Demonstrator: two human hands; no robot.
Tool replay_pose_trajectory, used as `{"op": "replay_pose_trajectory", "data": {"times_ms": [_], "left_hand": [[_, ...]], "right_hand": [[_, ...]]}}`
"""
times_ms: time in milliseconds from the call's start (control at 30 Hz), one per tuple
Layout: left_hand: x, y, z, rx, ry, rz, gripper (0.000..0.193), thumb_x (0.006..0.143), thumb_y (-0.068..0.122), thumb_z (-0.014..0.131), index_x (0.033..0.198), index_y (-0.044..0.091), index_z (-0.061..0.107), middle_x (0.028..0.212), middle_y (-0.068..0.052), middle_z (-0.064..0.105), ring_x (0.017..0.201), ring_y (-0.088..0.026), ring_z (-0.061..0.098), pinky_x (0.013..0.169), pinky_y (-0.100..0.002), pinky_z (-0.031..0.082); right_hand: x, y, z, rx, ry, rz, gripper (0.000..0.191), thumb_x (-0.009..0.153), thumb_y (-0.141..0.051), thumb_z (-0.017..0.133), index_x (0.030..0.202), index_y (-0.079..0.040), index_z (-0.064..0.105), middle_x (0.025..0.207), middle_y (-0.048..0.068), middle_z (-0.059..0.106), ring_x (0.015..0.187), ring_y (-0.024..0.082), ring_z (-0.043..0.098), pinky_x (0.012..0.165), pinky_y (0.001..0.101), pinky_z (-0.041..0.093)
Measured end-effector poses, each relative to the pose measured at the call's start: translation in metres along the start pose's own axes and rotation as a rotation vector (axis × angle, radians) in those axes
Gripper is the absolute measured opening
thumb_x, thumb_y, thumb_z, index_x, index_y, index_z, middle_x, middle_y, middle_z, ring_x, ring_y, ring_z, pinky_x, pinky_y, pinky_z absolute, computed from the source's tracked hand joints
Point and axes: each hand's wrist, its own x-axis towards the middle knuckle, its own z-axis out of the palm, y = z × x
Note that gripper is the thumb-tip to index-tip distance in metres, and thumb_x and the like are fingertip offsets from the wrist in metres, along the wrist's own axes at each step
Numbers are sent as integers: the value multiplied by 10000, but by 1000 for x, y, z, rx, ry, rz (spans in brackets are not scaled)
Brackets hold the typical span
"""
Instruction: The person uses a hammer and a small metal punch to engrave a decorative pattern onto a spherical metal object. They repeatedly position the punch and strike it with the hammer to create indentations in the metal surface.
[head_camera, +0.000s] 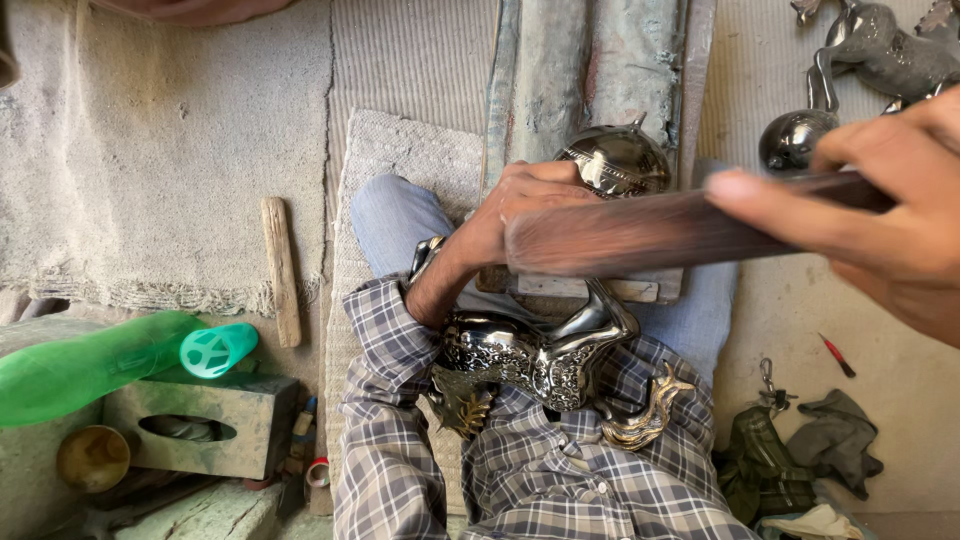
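Observation:
I sit on the floor with a shiny engraved metal animal figure (540, 355) lying across my lap, its brass-coloured tail (645, 415) curling out at the right. My left hand (520, 205) presses down on the figure's upper part, next to a round engraved metal ball (615, 160) resting on a wooden block (575, 287). A long dark file-like tool (650, 228) is gripped in my right hand (890, 210); the tool is blurred and crosses over my left hand.
A second metal horse figure (880, 55) with a ball (790, 138) lies at top right. A wooden stick (282, 268) rests on the mat. At the left are a green plastic bottle (90, 362) and a hollow block (200, 425). Rags (800, 450) and a small red tool (838, 355) lie at right.

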Motion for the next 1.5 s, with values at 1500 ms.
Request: {"op": "replay_pose_trajectory", "data": {"times_ms": [1500], "left_hand": [[50, 31, -14, -275, 13, -109, 418, 1113, 61, 678, 1475, 216, 538, 1352, -12, 693, 1188, -149, 749, 984, -356, 655]], "right_hand": [[-92, -16, 81, 379, 280, 378, 815, 868, 99, 737, 1561, 6, 317, 998, 218, 611, 790, 267, 588, 676, 383, 481]]}}
